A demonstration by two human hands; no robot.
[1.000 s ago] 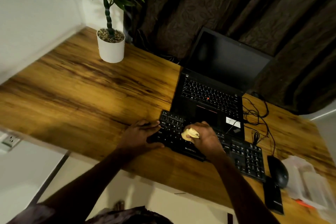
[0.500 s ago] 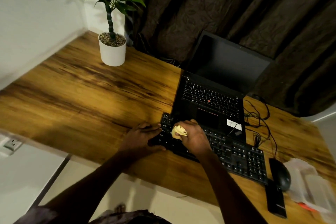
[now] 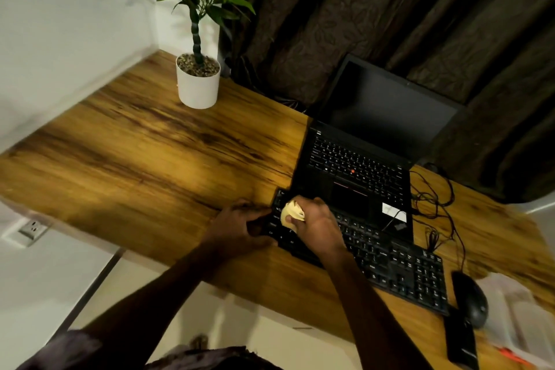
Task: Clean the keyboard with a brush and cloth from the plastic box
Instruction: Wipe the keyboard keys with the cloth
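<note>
The keyboard (image 3: 390, 264) lay along the near edge of the desk (image 3: 150, 159), toward its right end and just in front of an open laptop (image 3: 360, 165). The right hand (image 3: 318, 225) had its grip closed round a crumpled pale-yellow cloth (image 3: 292, 212), pinching it and pressing it onto the keys at the keyboard's left end. The left hand (image 3: 237, 225) clasped that same end, fingers on top and thumb at the near side, apparently to steady it.

The wiping step looked to be under way. With the cloth at the far left, the long run of keys toward the number pad might be done or might be waiting; the pictures did not settle it. Neither hand held a brush, so whether brushing was finished could not be told either.

The plastic box (image 3: 522, 318) sat at the desk's near right corner, just beyond a dark mouse (image 3: 470, 299). It was blurred and cut off by the frame edge, so its contents were unreadable. An orange sliver (image 3: 510, 353) near it was too smeared to name. The keys under both hands were hidden, and no dust showed in the dim light.
</note>
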